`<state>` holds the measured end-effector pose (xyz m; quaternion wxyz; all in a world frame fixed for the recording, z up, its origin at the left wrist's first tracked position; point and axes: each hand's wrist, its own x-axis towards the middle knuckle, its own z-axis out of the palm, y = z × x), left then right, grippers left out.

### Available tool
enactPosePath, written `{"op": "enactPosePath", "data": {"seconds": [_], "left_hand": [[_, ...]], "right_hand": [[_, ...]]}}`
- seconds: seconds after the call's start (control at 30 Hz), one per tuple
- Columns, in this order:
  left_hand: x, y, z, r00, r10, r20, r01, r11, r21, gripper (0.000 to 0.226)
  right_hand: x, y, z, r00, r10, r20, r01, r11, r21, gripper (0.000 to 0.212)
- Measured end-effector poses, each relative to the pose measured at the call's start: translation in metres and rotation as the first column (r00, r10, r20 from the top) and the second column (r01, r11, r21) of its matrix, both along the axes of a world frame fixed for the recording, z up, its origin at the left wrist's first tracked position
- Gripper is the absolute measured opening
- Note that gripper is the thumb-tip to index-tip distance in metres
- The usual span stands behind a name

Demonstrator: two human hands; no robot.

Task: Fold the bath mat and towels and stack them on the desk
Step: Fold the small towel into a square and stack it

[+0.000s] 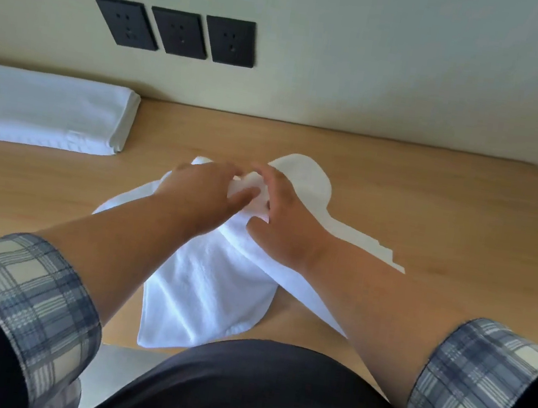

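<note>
White towel point(213, 293) — its far fold is gripped by left hand point(200, 190) and right hand point(284, 221), its length laid toward the body.

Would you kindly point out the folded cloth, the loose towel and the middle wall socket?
folded cloth point(42, 106): head view, flat top.
loose towel point(206, 298): head view, near part.
middle wall socket point(180, 32): head view, plate centre.

The light wooden desk point(401, 188) carries a folded white cloth point(42, 109) at its far left and a rumpled white towel point(207, 292) mid-front.
</note>
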<state>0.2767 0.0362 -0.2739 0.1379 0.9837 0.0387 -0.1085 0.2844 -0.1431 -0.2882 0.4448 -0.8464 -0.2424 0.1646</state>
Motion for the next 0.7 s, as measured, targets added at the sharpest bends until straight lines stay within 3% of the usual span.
{"op": "enactPosePath", "data": {"seconds": [0.07,0.17,0.33,0.43,0.47,0.53,0.6,0.63,0.7], "left_hand": [[0.011,-0.004,-0.008,0.991,-0.006,-0.133,0.015,0.997,0.073,0.056],[0.034,-0.018,-0.017,0.987,0.033,-0.154,-0.011,0.989,0.144,0.051],[0.090,-0.063,-0.023,0.965,0.059,-0.254,-0.002,0.976,0.217,0.041],[0.114,-0.091,-0.034,0.955,0.029,-0.294,0.035,0.977,0.209,0.024],[0.116,-0.097,-0.036,0.965,0.017,-0.261,0.034,0.981,0.190,0.024],[0.114,-0.102,-0.036,0.992,-0.050,-0.115,0.059,0.995,0.078,0.030],[0.108,-0.106,-0.032,0.987,-0.146,0.068,0.148,0.989,-0.022,0.032],[0.104,-0.109,-0.029,0.973,-0.179,0.144,0.188,0.981,-0.049,0.031],[0.101,-0.118,-0.024,0.948,-0.213,0.236,0.236,0.969,-0.070,0.029]], "right_hand": [[0.008,-0.018,-0.017,0.996,-0.069,-0.062,0.059,0.987,-0.150,0.068],[0.021,-0.048,-0.042,0.977,-0.153,-0.149,0.094,0.936,-0.340,0.061],[0.035,-0.074,-0.070,0.942,-0.118,-0.314,0.037,0.967,-0.251,0.058],[0.059,-0.098,-0.083,0.880,-0.381,-0.285,0.343,0.923,-0.176,0.043],[0.071,-0.113,-0.087,0.827,-0.507,-0.243,0.471,0.861,-0.194,0.047],[0.094,-0.144,-0.090,0.740,-0.626,-0.245,0.581,0.779,-0.236,0.076],[0.110,-0.170,-0.087,0.740,-0.553,-0.383,0.526,0.831,-0.184,0.108],[0.117,-0.179,-0.084,0.757,-0.479,-0.445,0.482,0.868,-0.115,0.114],[0.129,-0.191,-0.076,0.790,-0.370,-0.490,0.414,0.910,-0.020,0.102]]}}
